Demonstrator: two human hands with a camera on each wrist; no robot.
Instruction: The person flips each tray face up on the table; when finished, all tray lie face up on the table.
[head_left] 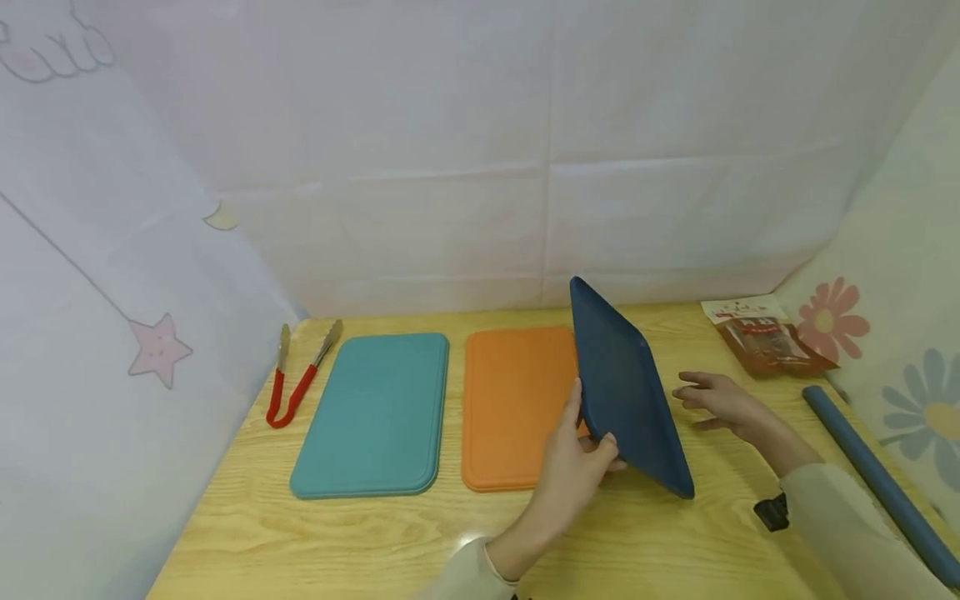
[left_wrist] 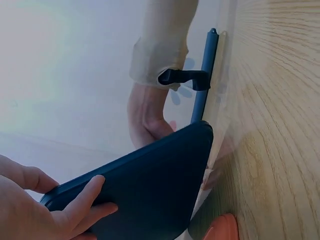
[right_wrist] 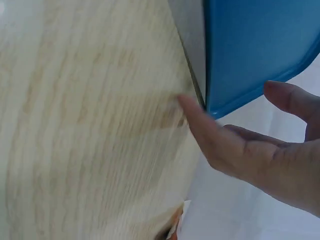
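A dark blue rectangular tray (head_left: pixel 630 392) with a shallow rim is raised and steeply tilted over the table, beside and partly in front of an orange tray (head_left: pixel 506 408). My left hand (head_left: pixel 570 475) grips its near left edge, thumb on one face and fingers behind. In the left wrist view, that hand's fingers (left_wrist: pixel 82 202) spread over the tray's underside. My right hand (head_left: pixel 723 404) is to the right of the blue tray, apart from it, fingers loosely extended and holding nothing. The right wrist view has its fingers (right_wrist: pixel 215 135) close to a tray corner (right_wrist: pixel 260 55).
A teal tray (head_left: pixel 375 417) lies flat left of the orange one. Red-handled tongs (head_left: pixel 296 392) rest spread at the far left. A brown food packet (head_left: pixel 772 337) lies at the back right, and a long blue tube (head_left: pixel 877 479) runs along the right edge.
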